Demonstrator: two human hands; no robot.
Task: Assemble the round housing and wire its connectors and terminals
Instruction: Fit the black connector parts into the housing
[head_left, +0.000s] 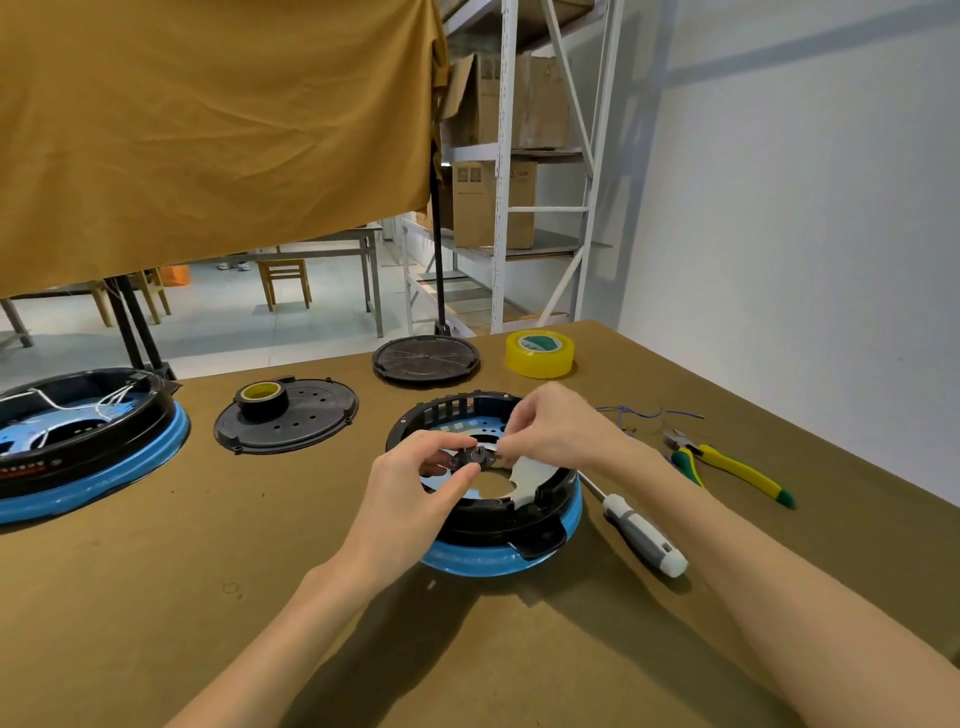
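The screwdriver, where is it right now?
The screwdriver lies on the table's right side, between the round housing and the yellow-handled pliers.

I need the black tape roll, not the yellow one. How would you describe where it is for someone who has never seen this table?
Start at the round housing under the hands and look left to the flat black perforated disc. The black tape roll stands on that disc. Unlike the yellow tape roll at the table's far edge, it is dark and smaller.

Bright, even overhead light, no glare. Soft shadows under both forearms on the bench (156, 597). Wide-angle bend at edges: shelving rack (501, 166) leans. Hands slightly soft, far room hazier.
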